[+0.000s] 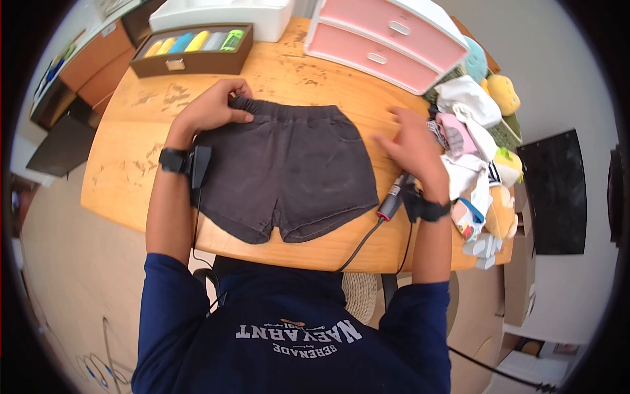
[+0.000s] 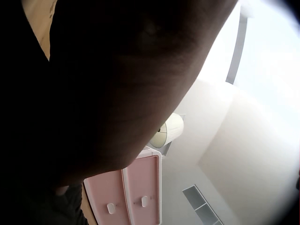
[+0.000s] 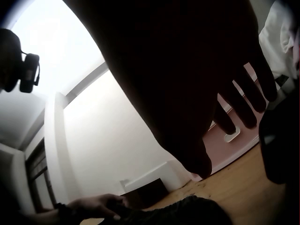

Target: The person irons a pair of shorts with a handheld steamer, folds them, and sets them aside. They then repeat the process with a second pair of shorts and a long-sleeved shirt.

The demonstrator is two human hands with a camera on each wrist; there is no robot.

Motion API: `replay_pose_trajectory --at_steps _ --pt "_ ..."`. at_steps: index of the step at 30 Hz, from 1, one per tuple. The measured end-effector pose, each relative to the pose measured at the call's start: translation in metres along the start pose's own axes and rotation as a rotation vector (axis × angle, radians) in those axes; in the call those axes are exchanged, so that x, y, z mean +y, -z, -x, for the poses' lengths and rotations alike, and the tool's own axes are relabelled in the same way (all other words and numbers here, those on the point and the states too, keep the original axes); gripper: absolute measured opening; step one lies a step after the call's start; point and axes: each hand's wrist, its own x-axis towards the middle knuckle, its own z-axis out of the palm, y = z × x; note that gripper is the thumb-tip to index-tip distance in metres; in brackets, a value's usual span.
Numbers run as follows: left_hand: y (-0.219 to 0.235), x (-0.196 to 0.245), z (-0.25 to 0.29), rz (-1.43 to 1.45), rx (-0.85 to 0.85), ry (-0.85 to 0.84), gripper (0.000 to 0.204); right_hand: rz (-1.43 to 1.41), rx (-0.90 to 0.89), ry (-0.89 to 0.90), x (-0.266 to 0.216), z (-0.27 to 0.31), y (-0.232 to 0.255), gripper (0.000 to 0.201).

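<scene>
Dark grey shorts [image 1: 289, 167] lie spread out on the wooden table [image 1: 118, 157], waistband away from the person and leg openings toward them. At the left end of the waistband [image 1: 289, 111], my left hand [image 1: 213, 108] pinches the cloth between thumb and fingers. My right hand [image 1: 418, 148] is to the right of the shorts, its fingers spread and holding nothing. The right wrist view shows those spread fingers [image 3: 243, 105] against the pink drawers. In the left wrist view the forearm and hand [image 2: 136, 93] are dark and hide most of the grip.
A brown box [image 1: 190, 52] of rolled coloured items stands at the back left, a white bin [image 1: 269, 20] behind it. Pink drawers [image 1: 374, 46] fill the back right. Clothes and plush toys [image 1: 469, 144] pile along the right edge. A cabled device [image 1: 392, 200] lies by the right wrist.
</scene>
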Motion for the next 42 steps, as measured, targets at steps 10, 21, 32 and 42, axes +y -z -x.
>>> replay_pose_trajectory --at_steps 10,21,32,42 --pt "0.009 0.101 0.010 -0.369 0.136 -0.467 0.030 -0.389 -0.315 0.303 -0.047 -0.108 -0.022 0.063" --pt "0.007 0.117 0.022 -0.440 0.608 -0.782 0.026 -0.137 0.389 0.448 -0.092 -0.034 0.076 0.017" --pt "-0.023 0.044 0.066 -0.177 -0.028 -0.363 0.027 -0.268 0.314 -0.290 -0.018 0.130 0.004 0.042" --pt "-0.066 -0.022 -0.025 -0.539 0.367 -0.240 0.052 -0.880 0.285 -0.735 -0.007 0.110 -0.036 0.089"
